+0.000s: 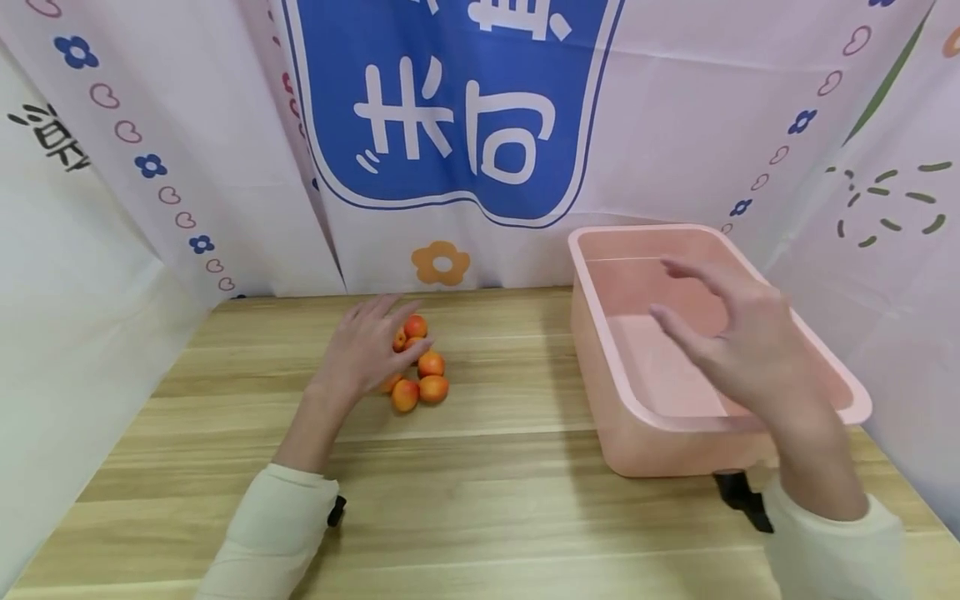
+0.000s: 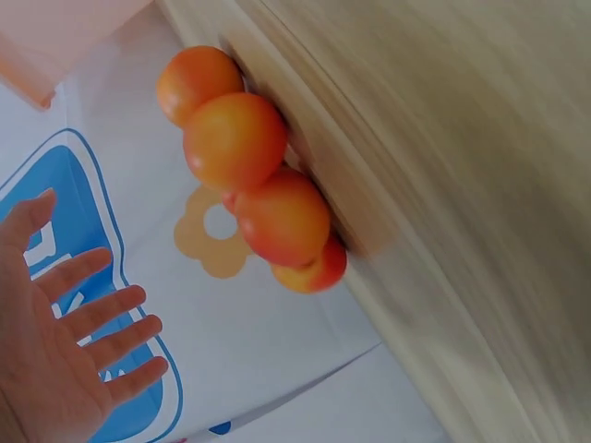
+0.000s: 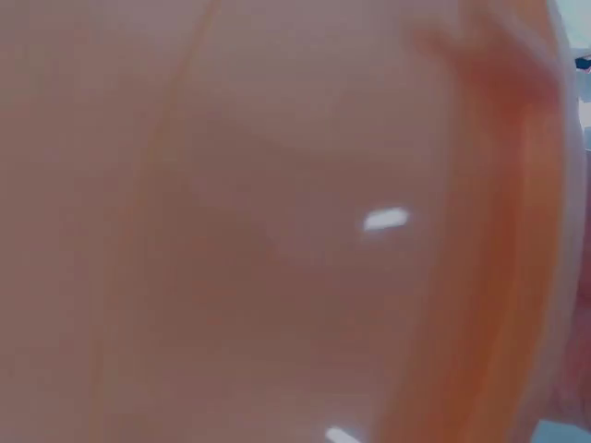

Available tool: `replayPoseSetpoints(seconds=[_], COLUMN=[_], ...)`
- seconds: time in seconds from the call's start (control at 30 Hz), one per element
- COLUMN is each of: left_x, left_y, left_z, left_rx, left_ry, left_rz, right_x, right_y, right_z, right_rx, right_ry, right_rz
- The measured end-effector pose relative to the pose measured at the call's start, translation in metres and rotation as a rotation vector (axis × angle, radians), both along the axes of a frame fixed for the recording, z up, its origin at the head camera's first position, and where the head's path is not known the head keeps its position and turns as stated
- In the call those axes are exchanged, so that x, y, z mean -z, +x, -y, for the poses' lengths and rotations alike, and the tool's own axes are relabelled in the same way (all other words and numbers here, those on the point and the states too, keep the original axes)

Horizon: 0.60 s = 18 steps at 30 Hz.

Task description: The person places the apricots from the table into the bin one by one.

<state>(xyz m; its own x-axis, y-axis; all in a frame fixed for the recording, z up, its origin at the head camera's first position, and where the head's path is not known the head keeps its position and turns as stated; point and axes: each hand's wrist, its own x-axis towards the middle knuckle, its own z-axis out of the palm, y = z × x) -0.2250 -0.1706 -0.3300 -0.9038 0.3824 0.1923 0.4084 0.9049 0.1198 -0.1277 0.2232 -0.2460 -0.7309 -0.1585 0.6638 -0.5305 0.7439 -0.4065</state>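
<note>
Several small orange-red fruits [image 1: 431, 364], which look like apricots, lie in a cluster on the wooden table. My left hand [image 1: 369, 346] is over the left side of this cluster and hides part of it. In the left wrist view its fingers are spread and hold nothing, with a gap between the palm and the fruits [image 2: 235, 143]. On the right stands a deep pink plastic bin [image 1: 660, 358]. My right hand [image 1: 742, 342] hangs above its opening, thumb and fingers apart, holding nothing. The bin's pink wall [image 3: 277, 277] fills most of the right wrist view.
A white cloth with a blue printed panel [image 1: 450, 100] hangs behind the table [image 1: 480, 517], and more cloth hangs at both sides. The bin's long side runs from near the back cloth toward the front right. Dark straps [image 1: 742, 498] show at both sleeves.
</note>
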Motion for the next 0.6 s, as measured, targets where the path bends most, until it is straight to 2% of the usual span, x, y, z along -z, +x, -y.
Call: replayPoseSetpoints(seconds=[0.2,0.43,0.6], left_x=[0.001,0.005,0.005], left_y=[0.001,0.001,-0.001], left_z=[0.010,0.018,0.024], left_rx=[0.011,0.017,0.031], left_ry=[0.011,0.020,0.025], left_rz=[0.000,-0.001,-0.004], right_x=[0.004,0.009,0.013], right_y=[-0.003,-0.010,-0.016], right_z=[-0.040,-0.087,-0.123], right_rx=[0.012,0.119,0.130], right_ry=[-0.003,0.038,0.062], right_rz=[0.068,0.205,0.270])
